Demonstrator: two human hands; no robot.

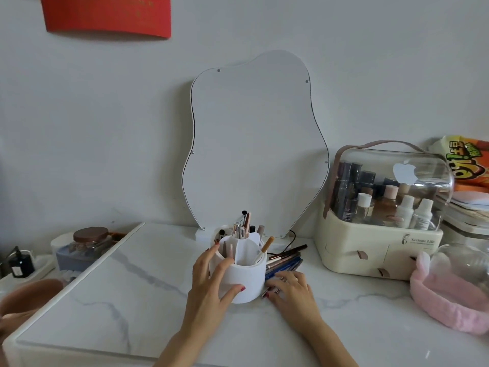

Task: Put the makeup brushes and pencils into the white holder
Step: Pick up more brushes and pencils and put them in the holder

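A: Backdrop? 
B: Plain pale-grey wall (105,128), soft even light. Red paper (105,14) hangs top left. 
A: Furniture? 
B: White marble-look tabletop (119,300) with grey veins and a raised white edge. Wavy-edged mirror (254,144) leans on the wall at the table's back. Cream cosmetics case (381,250) with a clear dome lid sits right of it.

The white holder (244,283) looks like smooth matt plastic; the tabletop (132,287) is polished marble-look stone; the cosmetics case (381,250) has a clear glossy lid; the headband (447,300) is fluffy pink cloth.
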